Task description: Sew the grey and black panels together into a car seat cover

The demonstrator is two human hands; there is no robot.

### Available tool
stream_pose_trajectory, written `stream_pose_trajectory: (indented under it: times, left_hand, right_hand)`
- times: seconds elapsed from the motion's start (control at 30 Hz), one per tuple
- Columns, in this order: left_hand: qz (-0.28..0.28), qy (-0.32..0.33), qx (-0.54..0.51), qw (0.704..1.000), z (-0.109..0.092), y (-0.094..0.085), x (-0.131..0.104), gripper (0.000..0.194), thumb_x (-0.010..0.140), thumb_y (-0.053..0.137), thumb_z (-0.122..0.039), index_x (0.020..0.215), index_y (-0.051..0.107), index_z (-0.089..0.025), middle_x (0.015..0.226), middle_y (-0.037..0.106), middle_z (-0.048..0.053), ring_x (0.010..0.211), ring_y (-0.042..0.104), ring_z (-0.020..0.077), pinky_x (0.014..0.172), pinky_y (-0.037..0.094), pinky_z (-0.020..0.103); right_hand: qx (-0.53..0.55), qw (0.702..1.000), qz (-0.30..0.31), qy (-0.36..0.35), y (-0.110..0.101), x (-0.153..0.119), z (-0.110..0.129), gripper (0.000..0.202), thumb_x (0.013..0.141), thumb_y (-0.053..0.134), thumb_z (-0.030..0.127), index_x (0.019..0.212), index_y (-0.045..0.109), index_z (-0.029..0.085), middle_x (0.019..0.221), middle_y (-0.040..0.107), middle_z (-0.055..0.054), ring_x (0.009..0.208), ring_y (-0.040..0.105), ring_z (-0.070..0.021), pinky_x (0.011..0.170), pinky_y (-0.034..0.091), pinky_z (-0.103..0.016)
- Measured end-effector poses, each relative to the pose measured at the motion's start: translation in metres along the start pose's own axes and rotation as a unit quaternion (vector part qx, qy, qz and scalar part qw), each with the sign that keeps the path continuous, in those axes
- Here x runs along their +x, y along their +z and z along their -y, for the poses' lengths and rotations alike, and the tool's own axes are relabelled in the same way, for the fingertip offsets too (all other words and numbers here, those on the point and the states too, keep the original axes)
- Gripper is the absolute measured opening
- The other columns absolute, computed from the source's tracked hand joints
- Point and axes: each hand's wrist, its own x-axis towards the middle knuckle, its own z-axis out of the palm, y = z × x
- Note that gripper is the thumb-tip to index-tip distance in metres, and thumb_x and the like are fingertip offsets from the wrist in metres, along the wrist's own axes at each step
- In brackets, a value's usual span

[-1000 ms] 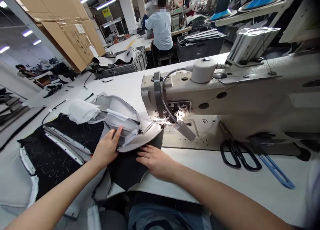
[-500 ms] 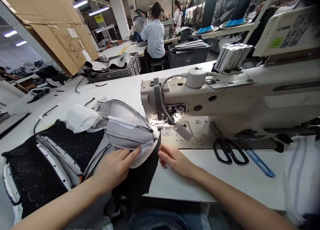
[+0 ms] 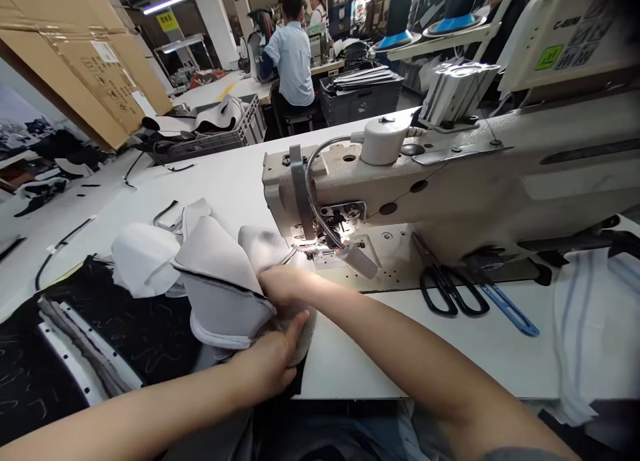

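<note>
A grey fabric piece with dark seam edging stands folded up left of the sewing machine, one part of it reaching the lit needle area. My left hand grips its lower edge, thumb pointing up and the other fingers hidden beneath the fabric. Just above, my right hand reaches into the folds near the needle, its fingertips out of sight behind the cloth. Black fabric with white strips lies to the left.
Black-handled scissors and a blue tool lie right of the needle plate. White cloth sits at left. A grey crate and cardboard box stand behind. A person sits farther back.
My right hand has moved left onto the grey piece. My left hand has shifted lower and right, under its edge. The piece, flatter before, is now folded upward. The view has shifted slightly.
</note>
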Motion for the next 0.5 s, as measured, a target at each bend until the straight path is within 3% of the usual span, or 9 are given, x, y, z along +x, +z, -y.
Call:
stream_pose_trajectory:
  times: [0.1,0.17,0.3,0.4,0.5]
  left_hand:
    - [-0.018,0.021,-0.062,0.998,0.014,-0.009,0.001,0.067,0.072,0.047,-0.013,0.138,0.034,-0.015,0.102,0.067,0.014,0.092,0.065,0.0279,0.08,0.05,0.035]
    - [0.004,0.036,-0.117,0.992,0.02,-0.017,0.0,0.066,0.074,0.043,-0.012,0.139,0.035,-0.016,0.094,0.068,0.01,0.083,0.065,0.0234,0.074,0.049,0.03]
    - [0.026,0.032,-0.152,0.988,0.03,-0.035,-0.006,0.072,0.074,0.042,-0.013,0.145,0.029,-0.017,0.09,0.066,0.006,0.075,0.062,0.0181,0.07,0.047,0.024]
    - [0.034,0.015,-0.14,0.989,0.037,-0.043,-0.007,0.073,0.073,0.042,-0.014,0.145,0.032,-0.02,0.083,0.064,0.003,0.07,0.06,0.0162,0.067,0.045,0.023]
    - [0.041,-0.002,-0.134,0.99,0.039,-0.041,-0.006,0.075,0.072,0.042,-0.013,0.146,0.029,-0.02,0.075,0.061,0.001,0.064,0.057,0.015,0.062,0.044,0.021]
  right_hand:
    - [-0.057,0.997,-0.047,0.03,0.014,-0.046,-0.009,0.014,0.085,0.054,0.022,0.086,0.065,0.014,0.085,0.066,-0.008,0.075,0.061,-0.0197,0.068,0.043,-0.03]
    - [-0.1,0.989,-0.106,0.031,0.025,-0.083,-0.015,0.02,0.091,0.045,0.022,0.083,0.062,0.016,0.083,0.064,-0.007,0.075,0.058,-0.019,0.067,0.04,-0.031]
    - [-0.122,0.972,-0.191,-0.056,0.053,-0.138,-0.018,0.017,0.089,0.048,0.016,0.076,0.059,0.017,0.08,0.062,-0.004,0.075,0.055,-0.0168,0.066,0.037,-0.029]
    - [-0.098,0.957,-0.227,-0.151,0.072,-0.147,-0.006,0.012,0.088,0.049,0.013,0.091,0.061,0.017,0.099,0.063,-0.006,0.092,0.055,-0.0189,0.075,0.039,-0.031]
    - [-0.106,0.947,-0.24,-0.188,0.085,-0.138,0.008,0.016,0.091,0.047,0.016,0.102,0.06,0.016,0.104,0.063,-0.009,0.101,0.054,-0.0212,0.08,0.04,-0.034]
